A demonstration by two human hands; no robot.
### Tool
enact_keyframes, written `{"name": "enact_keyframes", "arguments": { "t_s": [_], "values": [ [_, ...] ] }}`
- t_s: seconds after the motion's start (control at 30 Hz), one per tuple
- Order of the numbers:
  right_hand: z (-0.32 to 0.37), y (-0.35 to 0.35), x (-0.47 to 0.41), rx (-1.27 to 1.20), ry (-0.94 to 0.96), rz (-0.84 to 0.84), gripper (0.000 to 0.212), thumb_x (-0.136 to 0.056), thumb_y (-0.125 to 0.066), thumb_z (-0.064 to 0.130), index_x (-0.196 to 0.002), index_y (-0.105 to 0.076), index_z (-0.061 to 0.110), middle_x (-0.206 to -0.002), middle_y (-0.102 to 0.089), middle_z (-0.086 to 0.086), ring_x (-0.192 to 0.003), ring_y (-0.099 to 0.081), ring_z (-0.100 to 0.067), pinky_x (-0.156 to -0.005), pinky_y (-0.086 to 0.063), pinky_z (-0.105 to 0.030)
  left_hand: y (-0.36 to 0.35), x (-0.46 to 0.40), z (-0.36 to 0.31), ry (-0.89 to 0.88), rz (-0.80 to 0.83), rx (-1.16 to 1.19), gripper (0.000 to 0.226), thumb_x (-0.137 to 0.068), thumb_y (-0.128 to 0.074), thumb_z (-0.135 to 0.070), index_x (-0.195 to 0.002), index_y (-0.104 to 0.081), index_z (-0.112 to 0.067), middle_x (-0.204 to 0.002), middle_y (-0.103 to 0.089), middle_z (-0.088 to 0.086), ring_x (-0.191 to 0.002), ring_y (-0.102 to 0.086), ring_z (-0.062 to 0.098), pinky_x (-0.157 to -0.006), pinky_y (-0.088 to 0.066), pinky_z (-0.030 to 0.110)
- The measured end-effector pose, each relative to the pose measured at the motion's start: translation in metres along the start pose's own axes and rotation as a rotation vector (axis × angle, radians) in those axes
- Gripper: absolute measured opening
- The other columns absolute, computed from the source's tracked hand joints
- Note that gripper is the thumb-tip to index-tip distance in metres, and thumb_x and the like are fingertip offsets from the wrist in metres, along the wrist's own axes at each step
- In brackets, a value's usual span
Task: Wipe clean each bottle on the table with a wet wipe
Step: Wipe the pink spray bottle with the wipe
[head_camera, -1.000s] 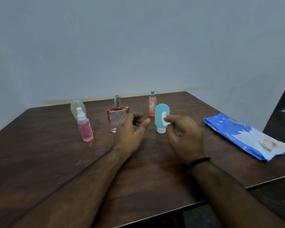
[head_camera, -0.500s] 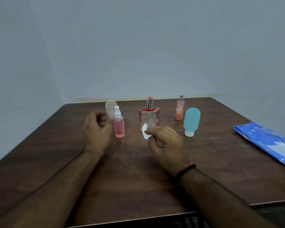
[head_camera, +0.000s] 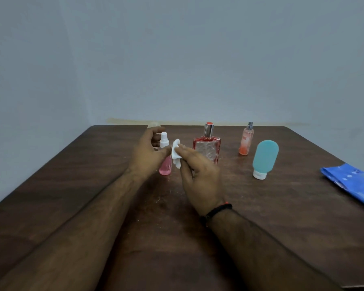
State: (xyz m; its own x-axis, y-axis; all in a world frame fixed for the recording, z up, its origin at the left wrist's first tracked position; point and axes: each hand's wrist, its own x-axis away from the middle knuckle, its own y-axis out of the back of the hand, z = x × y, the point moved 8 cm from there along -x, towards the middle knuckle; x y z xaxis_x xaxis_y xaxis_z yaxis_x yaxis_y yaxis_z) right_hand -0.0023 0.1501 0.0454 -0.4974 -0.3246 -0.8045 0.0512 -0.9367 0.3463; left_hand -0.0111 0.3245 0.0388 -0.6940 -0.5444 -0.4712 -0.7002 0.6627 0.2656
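I note the left hand (head_camera: 148, 152) curled around the pink spray bottle (head_camera: 165, 168), which stands on the table (head_camera: 72, 185) left of centre; fingers wrap its upper body, though how firmly I cannot tell. The right hand (head_camera: 198, 175) pinches a crumpled wet wipe (head_camera: 175, 153) between thumb and fingertips, pressed to the bottle's shoulder. I judge this bottle light, smooth plastic, slippery once wet and easily tipped; it is best held at mid-body, clear of the white nozzle (head_camera: 164, 139). The square glass bottle (head_camera: 207, 149) looks heavier and breakable. The slim orange sprayer (head_camera: 246, 142) and teal tube (head_camera: 264, 158) stand further right, the blue wipe pack (head_camera: 353, 183) at the table's right edge.
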Motion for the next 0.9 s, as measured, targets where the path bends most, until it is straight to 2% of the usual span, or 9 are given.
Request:
{"name": "enact_keyframes", "arguments": {
  "t_s": [0.1, 0.2, 0.37, 0.43, 0.5, 0.57, 0.63, 0.77, 0.9],
  "values": [
    [0.0, -0.007, -0.007, -0.011, 0.002, -0.034, 0.042, -0.092, -0.056, -0.003, -0.131, -0.059, 0.012, -0.136, -0.058, -0.003, -0.126, -0.054, -0.012, -0.107, -0.043, -0.024, 0.002, 0.001, 0.007, 0.007, 0.0, 0.017, 0.053, -0.079, -0.083, -0.021, -0.125, -0.056, -0.026, -0.107, -0.067, -0.002, -0.097, -0.064, 0.011, -0.085, -0.051, 0.023],
    [0.003, -0.016, -0.015, -0.023, 0.013, -0.049, 0.051, -0.092, -0.05, -0.007, -0.14, -0.049, 0.009, -0.146, -0.047, -0.004, -0.135, -0.044, -0.012, -0.113, -0.035, -0.022, 0.01, 0.0, 0.009, 0.015, -0.025, 0.054, 0.057, -0.078, -0.084, -0.017, -0.128, -0.056, -0.021, -0.095, -0.066, -0.009, -0.089, -0.065, 0.007, -0.076, -0.052, 0.014],
    [0.001, -0.05, -0.024, -0.085, -0.041, 0.143, 0.063, -0.089, -0.041, -0.011, -0.148, -0.035, 0.009, -0.158, -0.029, -0.005, -0.145, -0.027, -0.011, -0.118, -0.028, -0.028, 0.014, -0.001, 0.009, -0.008, -0.044, 0.071, 0.04, -0.079, -0.083, -0.012, -0.11, -0.063, -0.028, -0.086, -0.068, -0.014, -0.081, -0.067, -0.001, -0.075, -0.054, 0.017],
    [-0.002, -0.059, -0.023, -0.123, -0.078, 0.199, 0.063, -0.087, -0.041, -0.003, -0.148, -0.038, 0.014, -0.155, -0.036, -0.006, -0.139, -0.034, -0.007, -0.114, -0.034, -0.026, 0.015, 0.0, 0.008, -0.02, -0.052, 0.087, 0.038, -0.08, -0.082, -0.01, -0.102, -0.062, -0.035, -0.089, -0.071, -0.014, -0.082, -0.068, -0.004, -0.071, -0.053, 0.014],
    [-0.009, -0.057, -0.023, -0.194, -0.141, 0.132, 0.055, -0.091, -0.039, 0.006, -0.144, -0.043, 0.018, -0.138, -0.056, -0.011, -0.114, -0.052, -0.005, -0.096, -0.046, -0.021, 0.017, -0.001, 0.009, -0.007, -0.057, 0.119, 0.04, -0.079, -0.082, -0.009, -0.099, -0.062, -0.037, -0.091, -0.073, -0.01, -0.083, -0.069, 0.0, -0.07, -0.054, 0.014],
    [-0.018, -0.051, -0.024, -0.241, -0.206, 0.03, 0.044, -0.096, -0.042, 0.008, -0.138, -0.052, 0.019, -0.122, -0.066, -0.007, -0.098, -0.06, -0.007, -0.085, -0.053, -0.027, 0.017, -0.002, 0.012, 0.029, -0.042, 0.144, 0.039, -0.079, -0.082, -0.009, -0.099, -0.061, -0.036, -0.093, -0.075, -0.006, -0.087, -0.071, 0.007, -0.074, -0.056, 0.021],
    [-0.027, -0.047, -0.025, -0.262, -0.246, -0.037, 0.035, -0.097, -0.048, 0.008, -0.128, -0.059, 0.02, -0.116, -0.068, 0.002, -0.1, -0.063, -0.006, -0.084, -0.056, -0.031, 0.016, -0.002, 0.014, 0.054, -0.016, 0.161, 0.038, -0.081, -0.08, -0.007, -0.099, -0.061, -0.033, -0.09, -0.076, -0.006, -0.088, -0.072, 0.01, -0.077, -0.057, 0.024],
    [-0.037, -0.048, -0.027, -0.319, -0.3, -0.027, 0.035, -0.095, -0.06, 0.016, -0.128, -0.059, 0.027, -0.114, -0.066, 0.013, -0.103, -0.06, 0.008, -0.085, -0.053, -0.015, 0.015, -0.003, 0.018, 0.088, 0.03, 0.208, 0.034, -0.086, -0.071, 0.004, -0.101, -0.061, -0.024, -0.094, -0.078, 0.002, -0.092, -0.073, 0.019, -0.08, -0.06, 0.034],
    [-0.042, -0.052, -0.027, -0.25, -0.327, 0.024, 0.043, -0.093, -0.063, 0.021, -0.134, -0.055, 0.031, -0.116, -0.067, 0.004, -0.105, -0.062, -0.006, -0.09, -0.056, -0.03, 0.006, -0.002, 0.021, 0.134, 0.116, 0.23, 0.027, -0.094, -0.063, 0.003, -0.113, -0.057, -0.014, -0.107, -0.077, 0.009, -0.1, -0.073, 0.022, -0.089, -0.059, 0.042]
  ]
}}
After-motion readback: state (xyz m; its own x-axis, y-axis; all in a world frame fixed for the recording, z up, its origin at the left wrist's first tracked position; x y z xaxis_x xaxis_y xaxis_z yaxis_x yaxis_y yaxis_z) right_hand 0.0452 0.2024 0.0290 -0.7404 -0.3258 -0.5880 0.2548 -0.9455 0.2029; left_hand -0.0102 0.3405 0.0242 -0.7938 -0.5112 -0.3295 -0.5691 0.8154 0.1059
